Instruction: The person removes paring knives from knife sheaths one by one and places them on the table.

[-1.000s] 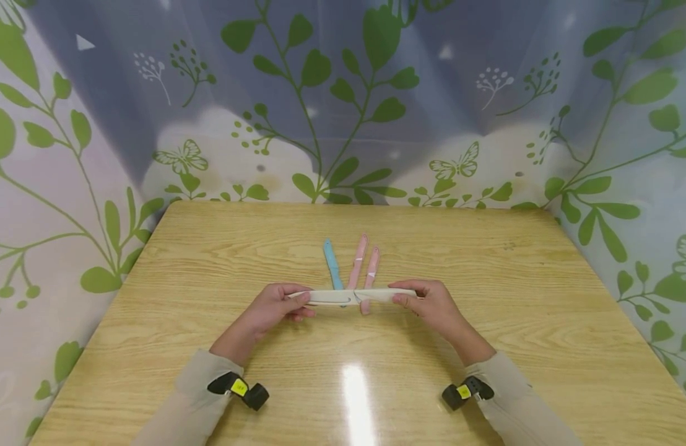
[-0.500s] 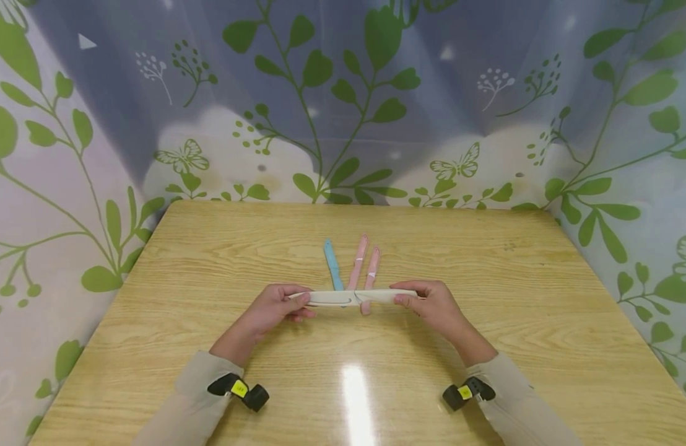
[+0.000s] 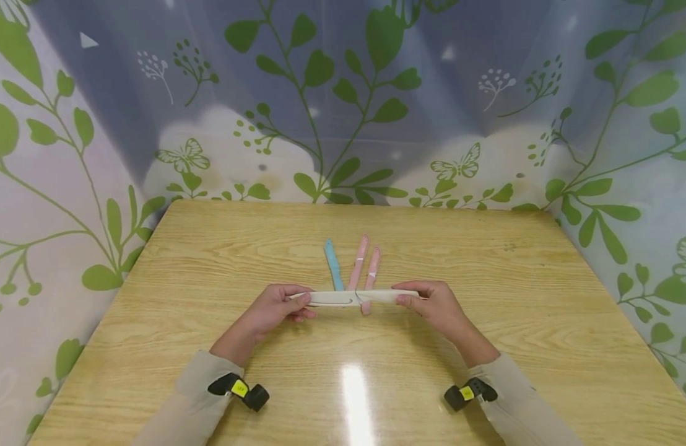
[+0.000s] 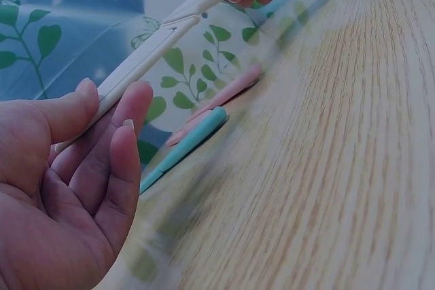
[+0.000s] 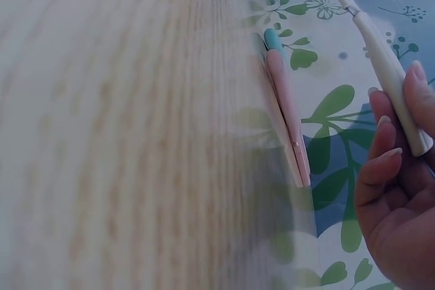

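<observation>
Holds a white knife (image 3: 332,298) level above a wood-grain table (image 3: 164,279), grasping with both hands. Pinches one end between the thumb and fingers of the left hand (image 3: 273,308), and grips the opposite end likewise in the right hand (image 3: 436,308). Smooth and plastic-looking, long and slender, in two sections: a flatter length at the left, scored with a fine outline, and a thicker, rounded length at the right, with a thin dark seam between.

Just beyond, fanned loosely across the table and partly covered by the white knife in the head view: a blue knife (image 3: 334,266) at left, a pink knife (image 3: 358,263) at center and, just beside, a second pink knife (image 3: 374,260), all slim and smooth. Marked with white at mid-length on both pink pieces, too small to make out.

Underneath, pale yellow grain in fine streaks, glossy enough for a bright glare (image 3: 356,396). Behind, a curtain (image 3: 460,105) printed with green leaves, berry sprigs and butterflies. Worn over beige sleeves (image 3: 178,402), black wrist cameras (image 3: 256,397) with small yellow labels (image 3: 239,388), lettering illegible.
</observation>
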{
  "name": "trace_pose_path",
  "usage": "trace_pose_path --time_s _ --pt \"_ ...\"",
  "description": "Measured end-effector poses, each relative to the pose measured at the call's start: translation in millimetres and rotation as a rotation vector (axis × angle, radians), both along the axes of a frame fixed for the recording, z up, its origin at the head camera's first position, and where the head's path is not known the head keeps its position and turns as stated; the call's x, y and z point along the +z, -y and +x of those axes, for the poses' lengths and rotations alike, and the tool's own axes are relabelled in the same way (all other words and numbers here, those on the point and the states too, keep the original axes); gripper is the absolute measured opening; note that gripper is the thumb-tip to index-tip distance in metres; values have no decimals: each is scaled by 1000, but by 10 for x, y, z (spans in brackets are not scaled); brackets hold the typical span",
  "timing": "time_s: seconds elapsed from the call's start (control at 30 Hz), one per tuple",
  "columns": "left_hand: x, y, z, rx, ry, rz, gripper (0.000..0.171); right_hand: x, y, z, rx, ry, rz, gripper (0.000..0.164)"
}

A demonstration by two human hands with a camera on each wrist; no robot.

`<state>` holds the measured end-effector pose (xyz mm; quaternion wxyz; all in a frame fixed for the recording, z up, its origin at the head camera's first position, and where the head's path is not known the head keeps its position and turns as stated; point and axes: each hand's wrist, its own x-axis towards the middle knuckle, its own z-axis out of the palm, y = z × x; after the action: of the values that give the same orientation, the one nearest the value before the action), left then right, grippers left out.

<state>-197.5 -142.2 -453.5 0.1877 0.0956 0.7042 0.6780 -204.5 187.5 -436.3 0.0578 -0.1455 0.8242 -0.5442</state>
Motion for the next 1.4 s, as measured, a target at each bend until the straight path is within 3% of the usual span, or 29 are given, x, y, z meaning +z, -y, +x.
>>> trace_pose_path --time_s 0.23,0.47,0.87,1.13,1.4 --pt "-25 50 -5 13 10 -6 33 -13 -54 -19 -14 19 15 28" --pt "-69 349 -21 143 43 -6 34 -72 -276 -94 -113 73 -73 30" --pt "-96 475 9 144 37 -5 36 -35 -385 -102 -135 86 -63 34" --pt "-97 449 21 129 35 -3 35 -77 -435 -106 -134 94 -125 35" --pt "-96 385 2 158 90 28 35 -61 -445 -92 -212 194 -202 33"
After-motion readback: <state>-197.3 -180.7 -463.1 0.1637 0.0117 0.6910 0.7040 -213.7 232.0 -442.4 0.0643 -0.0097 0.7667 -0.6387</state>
